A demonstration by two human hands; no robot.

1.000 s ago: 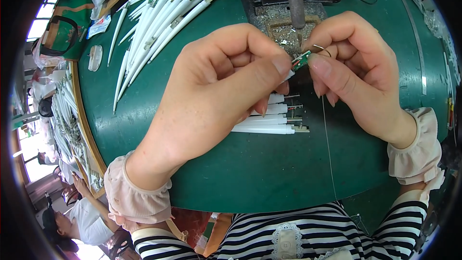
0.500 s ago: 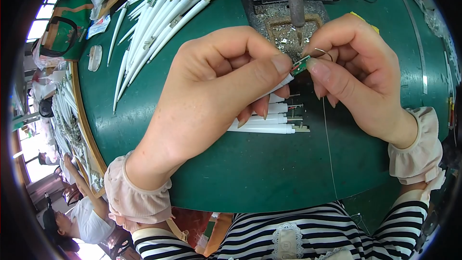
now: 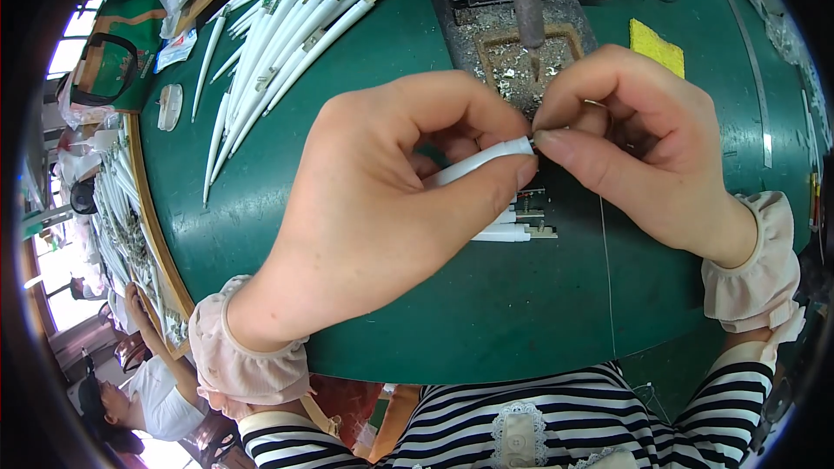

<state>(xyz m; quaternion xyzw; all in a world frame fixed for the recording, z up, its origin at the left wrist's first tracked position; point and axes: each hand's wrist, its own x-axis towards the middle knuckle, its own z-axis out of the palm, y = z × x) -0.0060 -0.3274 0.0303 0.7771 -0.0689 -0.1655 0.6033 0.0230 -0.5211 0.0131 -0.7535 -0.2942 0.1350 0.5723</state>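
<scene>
White tube point(image 3: 482, 161) sits before the soldering iron point(image 3: 525, 0), clamped in the left hand point(image 3: 373, 208); the right hand point(image 3: 638, 143) pinches at its hidden end, gripping thin wire point(image 3: 606, 252). Left of the iron, board-tipped tubes point(image 3: 287, 61) look done; metal-ended tubes point(image 3: 504, 233) before it seem unfinished.

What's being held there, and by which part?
The left hand holds a white tube near one end; the right hand pinches at that end, hiding what it grips.

Green bag point(image 3: 144, 17) with black handle point(image 3: 134, 68), upper left; white-topped co-worker point(image 3: 167, 401), lower left; grey strip point(image 3: 756, 78) on desk point(image 3: 417, 321), right.
</scene>
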